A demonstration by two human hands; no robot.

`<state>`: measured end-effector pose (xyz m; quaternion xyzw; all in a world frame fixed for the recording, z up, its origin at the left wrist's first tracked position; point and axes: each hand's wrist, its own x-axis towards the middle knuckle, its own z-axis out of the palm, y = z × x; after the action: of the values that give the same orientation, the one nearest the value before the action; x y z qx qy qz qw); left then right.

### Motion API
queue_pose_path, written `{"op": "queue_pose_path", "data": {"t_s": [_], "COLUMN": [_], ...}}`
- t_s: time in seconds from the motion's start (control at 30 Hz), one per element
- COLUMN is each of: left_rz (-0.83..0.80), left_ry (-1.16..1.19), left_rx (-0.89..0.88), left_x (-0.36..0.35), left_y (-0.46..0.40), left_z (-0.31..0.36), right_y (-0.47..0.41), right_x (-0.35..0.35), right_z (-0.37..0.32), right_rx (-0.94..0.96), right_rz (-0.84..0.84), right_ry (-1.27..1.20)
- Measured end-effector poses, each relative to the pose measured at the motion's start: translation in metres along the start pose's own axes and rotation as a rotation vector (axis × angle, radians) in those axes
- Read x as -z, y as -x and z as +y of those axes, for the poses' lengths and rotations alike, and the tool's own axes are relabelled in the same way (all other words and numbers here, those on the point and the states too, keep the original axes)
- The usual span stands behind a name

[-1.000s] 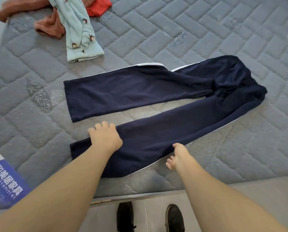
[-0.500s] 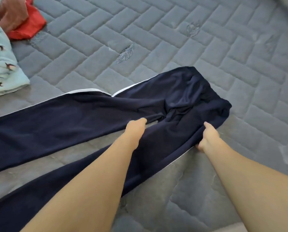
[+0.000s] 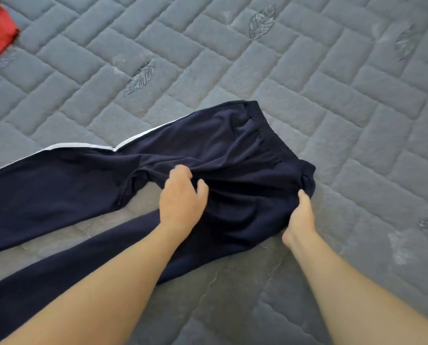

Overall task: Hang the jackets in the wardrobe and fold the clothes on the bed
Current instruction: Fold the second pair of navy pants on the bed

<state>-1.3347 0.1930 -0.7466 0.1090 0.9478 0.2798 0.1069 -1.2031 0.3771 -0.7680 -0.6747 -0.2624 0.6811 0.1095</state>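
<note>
Head view shows your navy track pants spread on the quilted grey mattress, waistband toward 1 o'clock, legs trailing to 9. Your left hand pinches cloth at the crotch and your right hand has its grip clamped on the near waistband corner, probably to lay one leg over the other.

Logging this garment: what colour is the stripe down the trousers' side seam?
White, on dark navy trousers; the stripe shows in the head view.
</note>
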Motion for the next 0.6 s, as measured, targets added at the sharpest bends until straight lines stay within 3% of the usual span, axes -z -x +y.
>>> {"op": "queue_pose_path", "data": {"t_s": [0.07,0.1,0.17,0.3,0.43,0.5,0.6], "left_rz": [-0.357,-0.496,-0.574,-0.448,-0.703,-0.848,-0.849], "left_ry": [-0.35,-0.541,-0.77,-0.731,-0.489,-0.487,-0.565], "left_rx": [-0.457,-0.532,-0.492,-0.374,-0.129,-0.033,0.047], "left_x": [-0.024,-0.034,-0.05,-0.048,-0.011,0.016,0.053], "left_y": [0.042,0.058,0.077,0.081,0.052,0.036,0.011], "left_z": [0.01,0.011,0.007,0.022,0.031,0.034,0.029], "right_y": [-0.004,-0.008,-0.016,-0.016,0.008,0.025,0.049], "right_x": [0.004,0.006,0.012,0.018,-0.004,-0.024,-0.059], "right_z": [0.003,0.002,-0.002,-0.015,-0.033,-0.043,-0.054], "right_rx": [-0.018,-0.015,0.023,0.227,0.178,0.11,0.097], "right_rz": [-0.03,-0.03,0.001,0.099,0.143,0.14,0.077], "right_ry": [0.093,0.154,0.26,0.36,0.222,0.106,-0.002]}}
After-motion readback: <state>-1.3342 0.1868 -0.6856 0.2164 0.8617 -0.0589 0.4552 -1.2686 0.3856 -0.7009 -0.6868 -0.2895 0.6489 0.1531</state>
